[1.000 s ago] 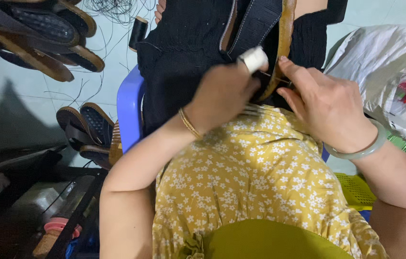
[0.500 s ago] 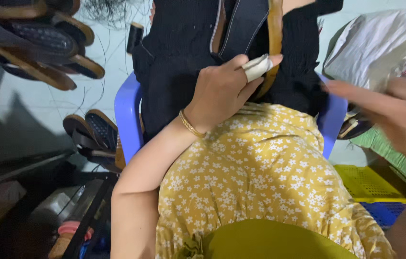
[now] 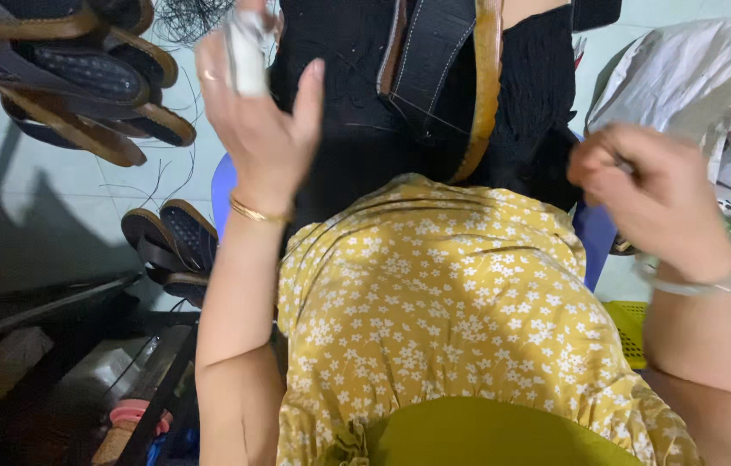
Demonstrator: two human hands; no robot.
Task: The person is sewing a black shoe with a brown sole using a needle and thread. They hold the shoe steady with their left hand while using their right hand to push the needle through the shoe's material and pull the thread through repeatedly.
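Closest, a yellow dress (image 3: 469, 328) with small white flowers, over the lap. On the left, the left hand (image 3: 257, 129) up in the air, fingers (image 3: 313, 82) spread wide, holding nothing. White wrap (image 3: 244, 52) round one finger, gold bracelet (image 3: 257, 211) at the wrist. On the right, the right hand (image 3: 650, 190) curled shut, maybe pinching something thin, too blurry to tell what. Pale bangle (image 3: 684, 283) on that wrist.

Just past the dress, a black cloth (image 3: 348, 112), and on it a black shoe strap (image 3: 439, 69) with a tan edge. Lies between both hands, touched by neither, about as near to one as the other. Long side pointing away from the body.

Farther off, a blue chair (image 3: 594, 242), a pile of sandals (image 3: 81, 86) on the left, a white bag (image 3: 693, 78) on the right.
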